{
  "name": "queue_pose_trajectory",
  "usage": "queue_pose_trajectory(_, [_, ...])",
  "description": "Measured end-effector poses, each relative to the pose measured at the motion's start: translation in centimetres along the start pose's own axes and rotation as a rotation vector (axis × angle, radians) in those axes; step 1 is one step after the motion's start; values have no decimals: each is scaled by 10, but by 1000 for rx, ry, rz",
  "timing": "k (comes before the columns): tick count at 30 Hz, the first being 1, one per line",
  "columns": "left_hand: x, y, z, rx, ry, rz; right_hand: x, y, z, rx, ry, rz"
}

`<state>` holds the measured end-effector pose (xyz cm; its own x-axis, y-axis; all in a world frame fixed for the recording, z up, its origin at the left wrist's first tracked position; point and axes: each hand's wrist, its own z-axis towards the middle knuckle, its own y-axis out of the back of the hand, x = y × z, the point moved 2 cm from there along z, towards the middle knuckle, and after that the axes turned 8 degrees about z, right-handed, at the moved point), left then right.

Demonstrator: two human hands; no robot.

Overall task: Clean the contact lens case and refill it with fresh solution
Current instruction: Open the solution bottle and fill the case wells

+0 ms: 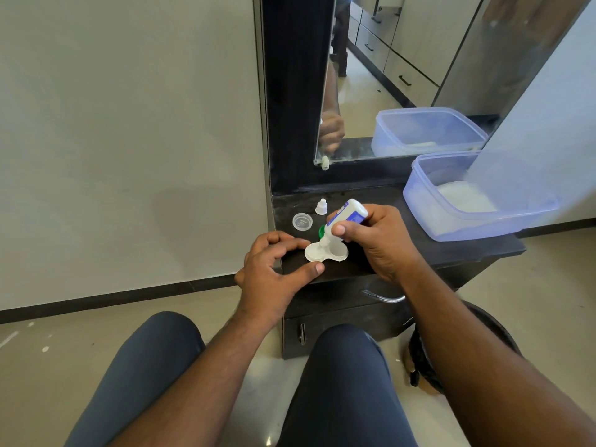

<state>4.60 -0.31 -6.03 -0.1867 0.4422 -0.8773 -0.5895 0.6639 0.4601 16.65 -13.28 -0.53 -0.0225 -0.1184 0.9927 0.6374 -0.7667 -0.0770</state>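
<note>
Contact lens case point(326, 252) lies flat on the dark dresser top point(477, 250), near its front-left corner, both wells uncapped and facing up. Right hand point(374, 240) is wrapped around the solution bottle point(345, 216), thumb and fingers pressing its sides; bottle is tilted nozzle-down, tip over the left well, touching or just above it, cannot tell which. Left hand point(274, 269) sits at 9 o'clock of the case, fingers loosely curled, holding nothing; index fingertip rests against the case's left rim, thumb just below it, bracing.

Loose parts: clear lid point(302, 221) at 11 o'clock of the case, small white bottle cap point(321, 207) at 12 o'clock, green lid point(322, 231) partly hidden behind the bottle. Blue tub point(477, 195) well apart at 2 o'clock.

Handling judgement: case is light, rigid plastic, likely to skate on the smooth top and slick if wet. Hold by the outer rim or the bridge between wells, not over the wells. Bottle is soft-walled; gentle mid-body squeeze, else overfill.
</note>
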Motion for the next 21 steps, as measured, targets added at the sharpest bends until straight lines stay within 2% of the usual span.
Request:
queue_pose_trajectory(15, [0,1,0,10,6,14,-2,0,1,-8,-4,-66])
queue_pose_trajectory(21, [0,1,0,8,6,7,0,3,1,-90,21,57])
